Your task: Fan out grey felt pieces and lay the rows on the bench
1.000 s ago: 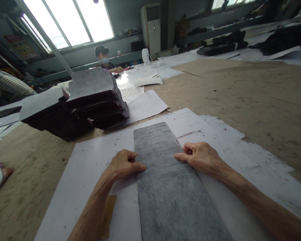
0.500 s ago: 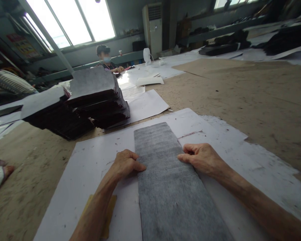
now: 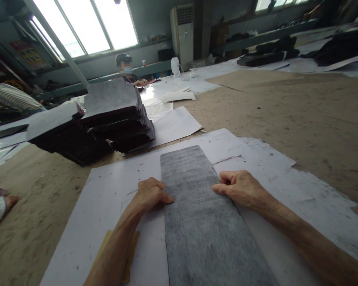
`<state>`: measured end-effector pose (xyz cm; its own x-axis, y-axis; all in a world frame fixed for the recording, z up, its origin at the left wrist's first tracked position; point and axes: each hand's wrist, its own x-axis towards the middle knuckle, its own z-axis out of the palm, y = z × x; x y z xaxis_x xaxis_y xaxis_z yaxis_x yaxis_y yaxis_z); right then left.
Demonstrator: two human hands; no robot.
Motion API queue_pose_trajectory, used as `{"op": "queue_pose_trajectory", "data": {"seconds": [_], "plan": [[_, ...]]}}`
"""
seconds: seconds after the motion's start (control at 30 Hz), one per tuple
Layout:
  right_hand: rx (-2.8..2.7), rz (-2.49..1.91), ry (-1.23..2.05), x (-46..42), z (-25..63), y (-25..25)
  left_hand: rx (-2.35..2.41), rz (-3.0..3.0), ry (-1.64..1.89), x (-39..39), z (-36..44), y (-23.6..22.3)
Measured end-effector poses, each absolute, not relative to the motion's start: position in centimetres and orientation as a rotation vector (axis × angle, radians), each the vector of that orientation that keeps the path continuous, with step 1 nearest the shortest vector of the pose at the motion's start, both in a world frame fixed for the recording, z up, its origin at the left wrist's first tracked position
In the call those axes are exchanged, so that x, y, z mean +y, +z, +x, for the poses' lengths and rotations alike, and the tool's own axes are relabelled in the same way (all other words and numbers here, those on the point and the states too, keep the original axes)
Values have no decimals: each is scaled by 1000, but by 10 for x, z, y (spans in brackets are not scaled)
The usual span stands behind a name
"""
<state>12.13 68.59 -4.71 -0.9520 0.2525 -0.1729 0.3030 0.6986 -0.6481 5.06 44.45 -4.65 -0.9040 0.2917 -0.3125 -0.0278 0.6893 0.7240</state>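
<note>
Workshop floor of worn brown board [image 3: 286, 115], white paper sheets [image 3: 113, 186] laid over it, grey felt strip [image 3: 197, 206] lying flat on the paper, running straight away from the camera.

Grip: left hand [image 3: 150, 194] curled, thumb pressed on the strip's left edge; right hand [image 3: 241, 187] curled, thumb and fingers pinched on the right edge. Both are closed on the strip at mid-length, opposite each other.

Risks, judged:
- uneven pull from one side, strip skewed or creased across its ribbed far half
- loose paper dragged along underneath
- grit from the paper picked up by the felt

Nearby: dark stacks of similar sheets [image 3: 113, 119] well apart at far left; a seated person [image 3: 125, 71] at the back.

Versus 1.0 s ago: both hands are shifted very slightly toward the camera along the edges; strip position is essentially unchanged.
</note>
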Motion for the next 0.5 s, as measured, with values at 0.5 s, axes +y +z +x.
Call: {"op": "queue_pose_trajectory", "data": {"seconds": [0.5], "plan": [[2828, 574, -894, 681, 121, -40, 2469, 81, 881, 454, 52, -35]]}}
